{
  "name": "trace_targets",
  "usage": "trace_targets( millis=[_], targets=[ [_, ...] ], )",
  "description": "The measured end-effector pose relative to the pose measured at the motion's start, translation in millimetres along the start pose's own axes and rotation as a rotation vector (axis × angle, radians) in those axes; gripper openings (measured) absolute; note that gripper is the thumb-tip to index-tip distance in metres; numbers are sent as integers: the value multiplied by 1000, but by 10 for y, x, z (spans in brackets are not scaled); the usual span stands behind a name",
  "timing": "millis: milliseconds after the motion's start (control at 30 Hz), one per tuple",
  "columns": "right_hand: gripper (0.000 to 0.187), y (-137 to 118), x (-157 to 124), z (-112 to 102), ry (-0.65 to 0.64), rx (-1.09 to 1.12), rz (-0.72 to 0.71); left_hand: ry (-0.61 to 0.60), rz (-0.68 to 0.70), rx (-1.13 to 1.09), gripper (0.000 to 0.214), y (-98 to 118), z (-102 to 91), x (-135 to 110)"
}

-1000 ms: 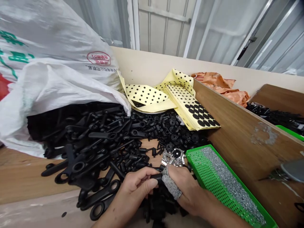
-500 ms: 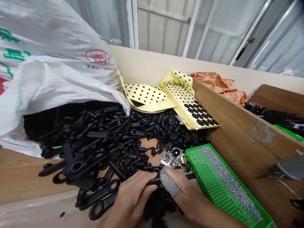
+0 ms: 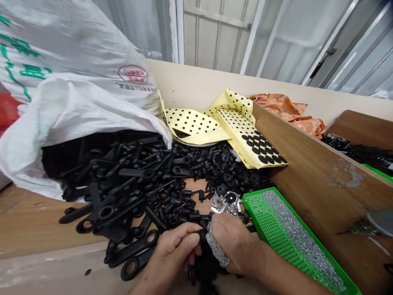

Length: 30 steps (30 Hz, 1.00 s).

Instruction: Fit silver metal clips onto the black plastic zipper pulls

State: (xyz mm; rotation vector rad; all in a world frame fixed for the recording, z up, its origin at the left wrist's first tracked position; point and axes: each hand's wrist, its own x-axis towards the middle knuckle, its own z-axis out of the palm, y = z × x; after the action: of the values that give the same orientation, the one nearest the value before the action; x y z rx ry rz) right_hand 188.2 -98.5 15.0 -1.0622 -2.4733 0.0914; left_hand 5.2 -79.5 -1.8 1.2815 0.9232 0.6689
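Note:
My left hand and my right hand meet at the bottom middle, both pinched on one small black plastic part held between them. A grey knitted cot covers a right finger. Under and beside my hands lies a heap of black plastic handles and small black pieces, spilling out of a big white woven sack. A few shiny metal clips lie just beyond my right hand.
A green perforated tray with small metal bits sits to the right, against a brown wooden divider. Yellow sheets with black round pads lie at the back. An orange bag lies behind the divider.
My hands have stayed together on the black part, drawing slightly lower and closer to me. The camera view has shifted a little to the left.

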Motion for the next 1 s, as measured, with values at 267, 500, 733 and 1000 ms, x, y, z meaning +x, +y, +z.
trace_targets(
  millis=[267, 500, 733, 1000],
  targets=[
    [7, 34, 45, -11, -61, 70, 47, 8, 75, 67, 26, -4, -16, 1],
    [9, -10, 57, -65, -70, 308, 169, 60, 276, 453, 22, 1, -40, -28],
    [13, -88, 12, -143, -81, 406, 340, 101, 494, 577, 15, 1, -34, -46],
    [14, -100, -30, -49, -28, 429, 397, 181, 667, 535, 18, -4, 39, -58]
  ],
)
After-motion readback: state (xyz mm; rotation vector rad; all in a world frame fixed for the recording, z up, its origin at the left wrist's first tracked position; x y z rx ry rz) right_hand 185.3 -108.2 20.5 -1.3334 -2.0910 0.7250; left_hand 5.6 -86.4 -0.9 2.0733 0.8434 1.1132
